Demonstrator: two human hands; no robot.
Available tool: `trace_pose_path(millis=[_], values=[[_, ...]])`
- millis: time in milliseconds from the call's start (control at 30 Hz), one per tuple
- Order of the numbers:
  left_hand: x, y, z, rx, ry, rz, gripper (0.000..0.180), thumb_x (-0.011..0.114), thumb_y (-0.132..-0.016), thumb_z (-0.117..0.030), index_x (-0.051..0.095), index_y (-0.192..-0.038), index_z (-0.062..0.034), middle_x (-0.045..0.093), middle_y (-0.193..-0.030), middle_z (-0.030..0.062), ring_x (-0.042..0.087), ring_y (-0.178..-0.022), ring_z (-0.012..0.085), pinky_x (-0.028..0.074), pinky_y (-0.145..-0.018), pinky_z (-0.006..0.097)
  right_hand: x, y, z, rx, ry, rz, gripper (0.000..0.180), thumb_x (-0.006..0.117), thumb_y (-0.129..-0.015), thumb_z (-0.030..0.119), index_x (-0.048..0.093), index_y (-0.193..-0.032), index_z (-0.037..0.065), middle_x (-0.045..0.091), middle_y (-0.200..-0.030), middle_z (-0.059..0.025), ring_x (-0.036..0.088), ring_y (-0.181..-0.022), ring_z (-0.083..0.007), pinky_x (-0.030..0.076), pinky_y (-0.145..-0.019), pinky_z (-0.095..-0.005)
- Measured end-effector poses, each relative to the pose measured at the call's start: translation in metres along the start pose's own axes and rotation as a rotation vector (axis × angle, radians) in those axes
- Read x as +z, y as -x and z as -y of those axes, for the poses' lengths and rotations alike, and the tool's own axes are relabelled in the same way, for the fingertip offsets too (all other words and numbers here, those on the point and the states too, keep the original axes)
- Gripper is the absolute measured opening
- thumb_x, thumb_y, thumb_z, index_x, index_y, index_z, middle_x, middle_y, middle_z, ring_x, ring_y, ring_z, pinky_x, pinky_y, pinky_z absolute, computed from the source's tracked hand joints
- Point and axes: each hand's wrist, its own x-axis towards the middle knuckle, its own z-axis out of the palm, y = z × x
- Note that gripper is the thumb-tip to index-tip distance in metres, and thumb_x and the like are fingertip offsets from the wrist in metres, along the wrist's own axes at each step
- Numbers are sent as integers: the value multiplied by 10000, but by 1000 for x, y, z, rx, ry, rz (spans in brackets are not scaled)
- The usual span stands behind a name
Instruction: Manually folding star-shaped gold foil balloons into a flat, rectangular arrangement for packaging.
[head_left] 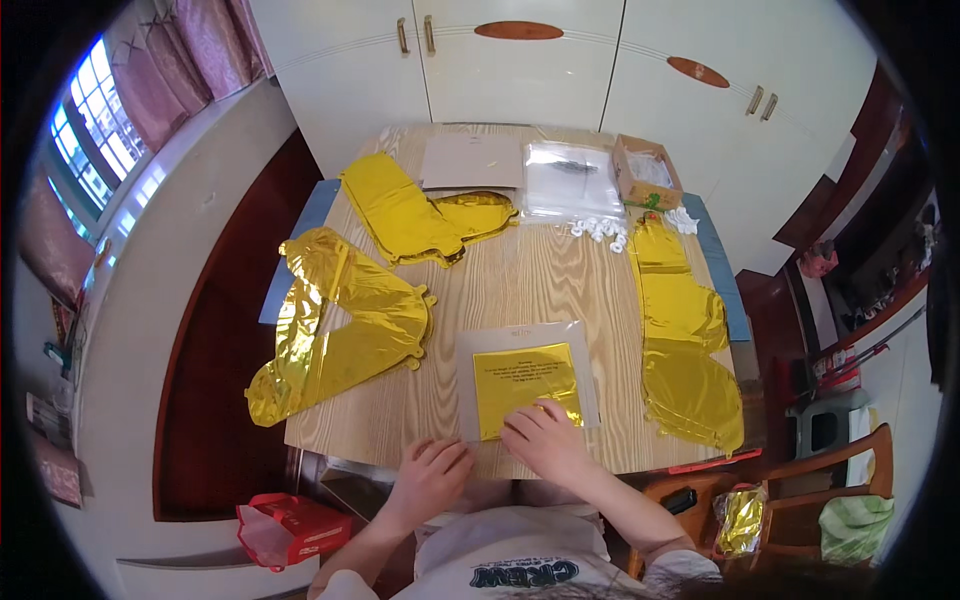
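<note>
Lower centre of the frame: folded gold foil (510, 400) lies against grey card (467, 385), extending up-left from your right hand (543, 436) on its lower-right part; your left hand (436, 474) curls farther off. Whether either pinches, I can't tell.

One wide head-worn fisheye view, looking down and forward, near above the rectangular pale wood-grain table (540, 280), reaching to tall glossy white cupboard doors (520, 80) beyond
</note>
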Motion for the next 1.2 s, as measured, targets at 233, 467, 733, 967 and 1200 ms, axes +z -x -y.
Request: trace_pose_path(millis=[233,467,733,967,1200], values=[[6,8,-2,-34,80,18,272,671,-792,-119,676,-1063,-110,621,-1124,65,581,-1145,225,386,-1045,460,2,-2,-1,-33,15,36,213,651,-766,211,627,-961,130,603,-1047,-7,565,-1032,-177,407,-968,-412],[11,11,1,-43,135,22,271,661,-789,-93,678,-1059,-113,614,-1159,68,569,-1179,228,362,-1076,502,2,-9,0,-72,54,23,204,646,-773,217,621,-958,134,599,-1031,-10,565,-1022,-178,425,-956,-393],[9,11,4,-102,272,11,293,627,-800,-52,634,-1091,-88,627,-1153,77,568,-1186,246,356,-1082,499,-8,-11,17,-30,-170,43,186,600,-764,191,612,-928,107,592,-977,-30,565,-969,-199,434,-858,-371],[5,7,14,-49,227,50,376,586,-785,-16,585,-1158,-73,636,-1170,94,567,-1182,266,380,-1065,478,20,-7,42,120,-318,89,217,594,-776,154,603,-976,71,580,-915,-68,566,-909,-242,448,-799,-366],[13,9,16,-33,166,14,368,611,-770,-42,605,-1137,-71,648,-1133,95,581,-1156,250,385,-1059,470,16,-16,45,61,-181,170,228,591,-734,126,591,-944,38,542,-884,-81,532,-867,-242,427,-771,-363]])
